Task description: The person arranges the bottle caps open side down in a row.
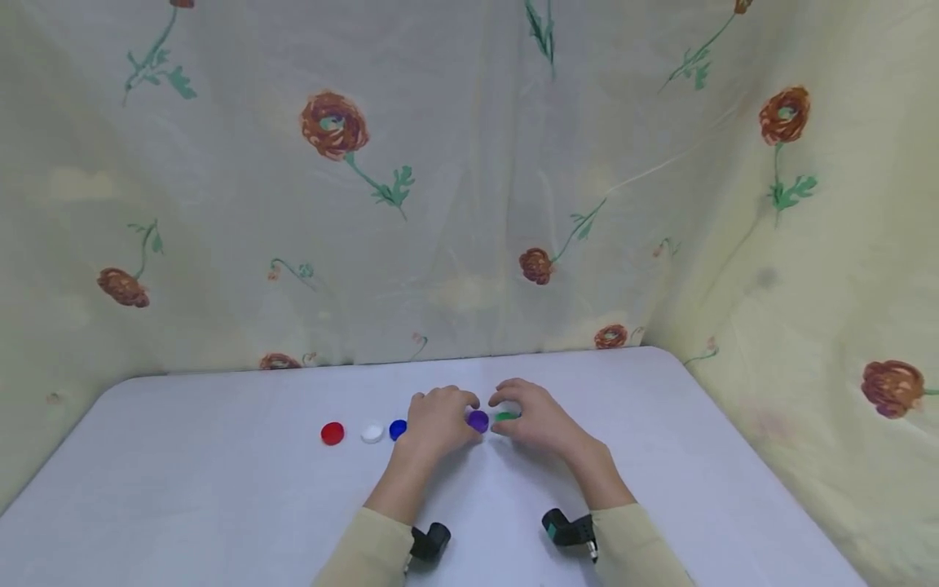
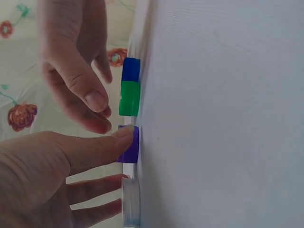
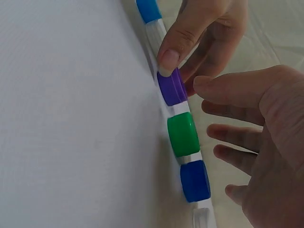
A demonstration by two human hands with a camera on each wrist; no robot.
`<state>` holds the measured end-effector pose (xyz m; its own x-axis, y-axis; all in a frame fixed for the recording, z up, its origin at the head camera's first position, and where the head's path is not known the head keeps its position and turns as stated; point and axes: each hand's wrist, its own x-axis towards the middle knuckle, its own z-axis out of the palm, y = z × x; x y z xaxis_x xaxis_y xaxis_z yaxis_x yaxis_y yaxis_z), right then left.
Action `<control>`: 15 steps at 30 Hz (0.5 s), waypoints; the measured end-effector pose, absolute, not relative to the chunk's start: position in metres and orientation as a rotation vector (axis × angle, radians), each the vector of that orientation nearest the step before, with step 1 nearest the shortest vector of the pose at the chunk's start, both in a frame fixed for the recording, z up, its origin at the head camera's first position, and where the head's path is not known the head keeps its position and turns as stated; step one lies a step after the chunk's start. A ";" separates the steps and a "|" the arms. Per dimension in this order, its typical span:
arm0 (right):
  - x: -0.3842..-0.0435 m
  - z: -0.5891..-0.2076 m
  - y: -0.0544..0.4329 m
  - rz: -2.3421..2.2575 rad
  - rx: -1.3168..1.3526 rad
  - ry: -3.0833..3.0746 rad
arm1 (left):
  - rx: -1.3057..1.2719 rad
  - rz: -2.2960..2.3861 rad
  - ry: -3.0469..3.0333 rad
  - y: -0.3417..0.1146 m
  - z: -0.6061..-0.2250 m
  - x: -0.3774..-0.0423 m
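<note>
A purple bottle cap (image 1: pixel 478 421) stands on the white table between the two hands. My left hand (image 1: pixel 438 420) pinches it, the thumb on its near side in both wrist views and the other fingers partly hidden behind. Just right of it is a green cap (image 3: pixel 184 134), partly covered by my right hand (image 1: pixel 541 417) in the head view. That hand's fingers are spread and loosely bent, and the right wrist view shows a gap between them and the caps. A blue cap (image 3: pixel 195 181) sits beyond the green one.
Left of the left hand, a blue cap (image 1: pixel 398 430), a white cap (image 1: pixel 372 433) and a red cap (image 1: pixel 332 433) lie in a row on the table (image 1: pixel 220 497). A flowered cloth (image 1: pixel 455 204) hangs behind the table's far edge and along its right side.
</note>
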<state>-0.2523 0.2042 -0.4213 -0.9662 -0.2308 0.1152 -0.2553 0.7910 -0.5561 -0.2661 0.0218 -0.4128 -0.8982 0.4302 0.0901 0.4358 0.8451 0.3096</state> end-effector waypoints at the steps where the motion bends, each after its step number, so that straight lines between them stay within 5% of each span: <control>1: -0.253 -0.421 0.203 0.910 0.399 -2.936 | -0.708 -0.514 -3.000 0.021 -0.413 -0.266; 15: -0.264 -0.428 0.189 0.979 0.352 -2.959 | -0.714 -0.518 -2.971 0.010 -0.415 -0.264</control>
<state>-0.2638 0.1894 -0.4284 -0.9748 -0.2102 0.0746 -0.2132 0.7800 -0.5883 -0.2641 0.0101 -0.4147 -0.8931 0.4341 0.1179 0.4484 0.8381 0.3107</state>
